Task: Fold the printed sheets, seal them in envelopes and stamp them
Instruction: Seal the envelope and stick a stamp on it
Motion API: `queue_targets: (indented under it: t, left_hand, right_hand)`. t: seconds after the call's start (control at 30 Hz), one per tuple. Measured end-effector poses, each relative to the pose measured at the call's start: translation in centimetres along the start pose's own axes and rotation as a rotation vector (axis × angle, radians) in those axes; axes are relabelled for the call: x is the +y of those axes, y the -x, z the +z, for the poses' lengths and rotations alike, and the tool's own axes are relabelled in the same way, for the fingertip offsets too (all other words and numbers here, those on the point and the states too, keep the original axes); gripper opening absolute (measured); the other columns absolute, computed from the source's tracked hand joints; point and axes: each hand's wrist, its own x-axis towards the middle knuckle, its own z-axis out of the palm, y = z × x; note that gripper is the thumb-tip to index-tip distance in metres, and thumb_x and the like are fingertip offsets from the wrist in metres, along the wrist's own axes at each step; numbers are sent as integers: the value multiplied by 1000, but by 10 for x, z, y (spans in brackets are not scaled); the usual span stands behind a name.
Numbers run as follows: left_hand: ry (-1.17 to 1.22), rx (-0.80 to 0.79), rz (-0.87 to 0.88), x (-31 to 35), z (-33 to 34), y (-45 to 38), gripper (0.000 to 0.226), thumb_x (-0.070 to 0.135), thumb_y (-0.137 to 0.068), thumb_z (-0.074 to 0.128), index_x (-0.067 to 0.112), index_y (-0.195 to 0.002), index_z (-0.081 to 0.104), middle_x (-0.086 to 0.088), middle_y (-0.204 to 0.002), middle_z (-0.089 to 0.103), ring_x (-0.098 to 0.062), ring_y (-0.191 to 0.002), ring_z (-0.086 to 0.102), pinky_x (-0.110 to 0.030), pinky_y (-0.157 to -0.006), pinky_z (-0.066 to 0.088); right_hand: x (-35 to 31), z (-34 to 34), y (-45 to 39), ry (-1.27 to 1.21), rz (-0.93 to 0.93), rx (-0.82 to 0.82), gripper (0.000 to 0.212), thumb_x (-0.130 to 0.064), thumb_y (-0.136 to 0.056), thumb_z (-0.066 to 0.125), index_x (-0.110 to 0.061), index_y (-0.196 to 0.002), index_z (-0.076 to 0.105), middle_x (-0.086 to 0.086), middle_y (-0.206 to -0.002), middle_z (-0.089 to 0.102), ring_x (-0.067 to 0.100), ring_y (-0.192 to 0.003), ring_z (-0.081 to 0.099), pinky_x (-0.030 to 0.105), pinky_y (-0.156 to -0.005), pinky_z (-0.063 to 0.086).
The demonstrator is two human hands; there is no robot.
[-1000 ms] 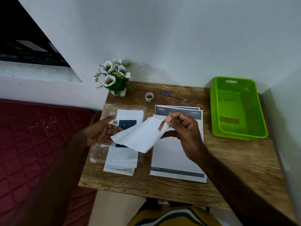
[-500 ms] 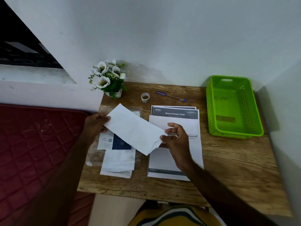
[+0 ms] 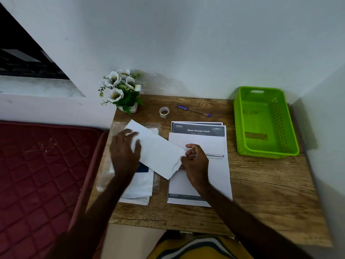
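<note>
A white envelope (image 3: 158, 150) lies slanted across the left half of the wooden table (image 3: 261, 193). My left hand (image 3: 125, 152) rests on its left end, fingers spread, thumb over the paper. My right hand (image 3: 195, 161) pinches the envelope's crumpled right end. Beneath that hand lies a stack of printed sheets (image 3: 200, 184) headed "Store Kitchen Cloth", with a folded white sheet (image 3: 197, 141) on top. A pile of envelopes (image 3: 140, 189) in clear plastic sits under my left arm.
A green plastic basket (image 3: 265, 122) stands at the right, near the wall. A small tape roll (image 3: 164, 112), a blue pen (image 3: 194, 110) and a pot of white flowers (image 3: 121, 90) line the back edge. A red mattress (image 3: 37, 174) borders the table's left side.
The envelope came down from the air onto the table and turned flatter. My left hand shifted from gripping its far corner to lying on top of its left end.
</note>
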Motion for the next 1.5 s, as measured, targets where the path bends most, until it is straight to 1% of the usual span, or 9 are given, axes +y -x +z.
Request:
queue_targets:
  t: [0.13,0.23,0.3,0.4,0.5,0.6,0.7,1.27,1.5]
  left_hand:
    - [80,-230,146,37,15,41,41,44,-97,63,18,-129,66,-6,-140,59,-27,-131,51,-41,-110,38]
    - [12,-414,94,47,29,62,70,67,-92,52,23,-146,52,-4,-157,44,-27,-145,39,-50,-121,30]
    - [-9,-458,75,48,33,68,79,74,-91,44,23,-152,44,-4,-164,34,-27,-151,30,-51,-124,22]
    - [-24,-471,87,49,33,71,82,73,-91,45,22,-155,39,-3,-167,27,-26,-153,24,-51,-125,18]
    - [-19,-468,76,50,33,72,82,71,-91,50,22,-156,37,-2,-167,26,-25,-154,23,-50,-125,16]
    - [-21,-462,84,50,33,72,83,71,-91,50,21,-156,36,-2,-167,26,-25,-154,23,-50,-125,16]
    - [-17,-455,86,50,32,72,83,71,-91,50,21,-156,36,-2,-167,26,-25,-154,23,-48,-125,14]
    - [-24,-466,77,51,33,70,84,76,-90,41,23,-155,37,-1,-167,26,-25,-153,24,-52,-125,18]
    - [-20,-469,73,53,32,69,85,78,-90,39,23,-155,37,-2,-167,27,-25,-154,24,-52,-125,18]
  right_hand:
    - [6,0,-4,18,-36,-18,41,-1,-79,80,-26,-109,65,-5,-95,65,18,-88,68,50,-71,63]
    - [6,-3,-5,64,-84,-13,40,-6,-80,83,-20,-113,65,-6,-96,64,16,-88,68,45,-70,64]
    - [7,-9,-5,97,-91,28,40,-12,-80,85,-21,-113,65,-8,-94,64,16,-86,68,45,-68,64]
    - [11,-25,-10,123,-56,153,46,-23,-77,87,-25,-117,63,-9,-82,62,17,-74,68,47,-63,62]
    - [13,-47,-19,162,74,296,60,-34,-74,88,-23,-125,58,-1,-77,64,21,-75,66,47,-74,58]
    - [8,-61,-24,229,192,349,80,-45,-72,88,-17,-136,48,8,-99,69,32,-97,66,43,-84,54]
    - [4,-64,-27,247,267,355,87,-50,-70,88,-17,-138,46,13,-123,68,37,-111,64,47,-90,51]
    - [3,-72,-53,383,372,214,87,-48,-67,91,-13,-137,53,13,-137,61,34,-124,59,45,-99,47]
    - [7,-70,-59,371,371,226,73,-52,-60,93,-13,-115,66,11,-117,72,34,-105,69,47,-89,57]
